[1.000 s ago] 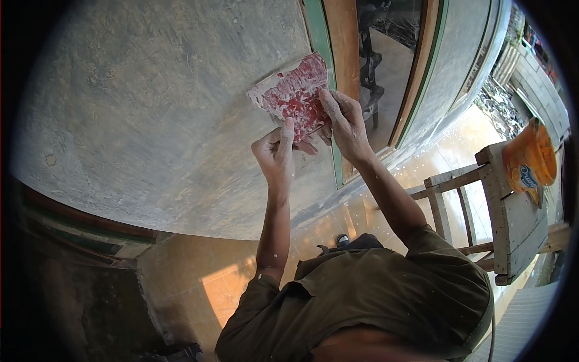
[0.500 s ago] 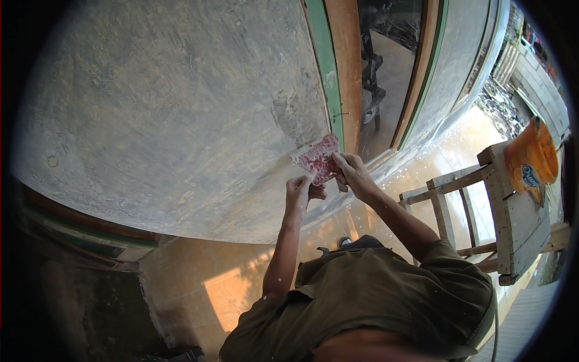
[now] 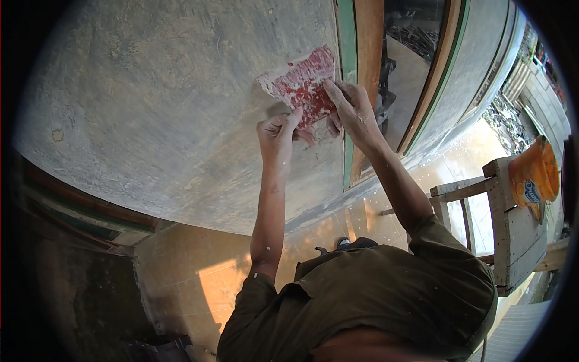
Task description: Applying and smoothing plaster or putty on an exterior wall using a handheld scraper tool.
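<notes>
A thin, flat red putty spreader (image 3: 309, 90), smeared with white putty, lies against the grey wall (image 3: 181, 102) beside the green window frame. My left hand (image 3: 279, 136) pinches its lower left edge, thumb on the face turned to me and the other fingers behind. At its right edge my right hand (image 3: 353, 111) grips it the same way, close to the frame. Whitish putty or dust covers the fingers of both hands. The spreader's far face, toward the wall, is hidden.
Right of the hands is a window with a green and brown wooden frame (image 3: 368, 54) and dark glass. An orange bucket (image 3: 531, 178) stands on a wooden trestle (image 3: 518, 241) at the right. Below is a tiled floor (image 3: 181, 253) with a sunlit patch.
Both hands have moved up the wall and slightly left with the spreader, away from the low corner by the window frame. More of its red face now shows.
</notes>
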### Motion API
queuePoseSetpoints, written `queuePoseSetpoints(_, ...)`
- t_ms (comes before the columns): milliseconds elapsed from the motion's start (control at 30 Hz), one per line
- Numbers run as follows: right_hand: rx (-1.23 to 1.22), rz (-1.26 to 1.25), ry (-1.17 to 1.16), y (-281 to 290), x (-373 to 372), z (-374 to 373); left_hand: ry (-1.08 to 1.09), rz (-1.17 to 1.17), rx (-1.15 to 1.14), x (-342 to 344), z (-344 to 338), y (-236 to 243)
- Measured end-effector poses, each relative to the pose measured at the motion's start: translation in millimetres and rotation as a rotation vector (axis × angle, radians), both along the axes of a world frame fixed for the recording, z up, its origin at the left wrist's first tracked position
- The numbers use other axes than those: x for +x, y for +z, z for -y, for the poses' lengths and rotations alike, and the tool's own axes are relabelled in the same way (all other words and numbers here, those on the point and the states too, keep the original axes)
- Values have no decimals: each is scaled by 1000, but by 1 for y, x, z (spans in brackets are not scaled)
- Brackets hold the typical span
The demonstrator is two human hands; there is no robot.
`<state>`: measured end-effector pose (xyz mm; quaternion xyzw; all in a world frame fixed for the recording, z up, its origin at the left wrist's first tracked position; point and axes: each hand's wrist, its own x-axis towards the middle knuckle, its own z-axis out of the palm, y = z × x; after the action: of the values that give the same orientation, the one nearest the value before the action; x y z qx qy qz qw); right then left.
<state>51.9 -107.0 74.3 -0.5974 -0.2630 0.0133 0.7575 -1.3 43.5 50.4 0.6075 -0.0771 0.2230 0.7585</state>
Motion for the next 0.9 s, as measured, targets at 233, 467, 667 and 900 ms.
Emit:
queuePoseSetpoints(233,-199,-226,54,-123,10,13,-101,-443,-155,8,5,-113)
queuePoseSetpoints(467,-313,-504,35,-238,-31,42,-196,-640,-59,-29,22,-243)
queuePoseSetpoints(667,-257,-644,-5,-247,-75,63,-140,-636,-119,-61,48,-254)
queuePoseSetpoints(900,-233,-482,3,-229,-102,58,-129,-549,-121,-89,57,-230)
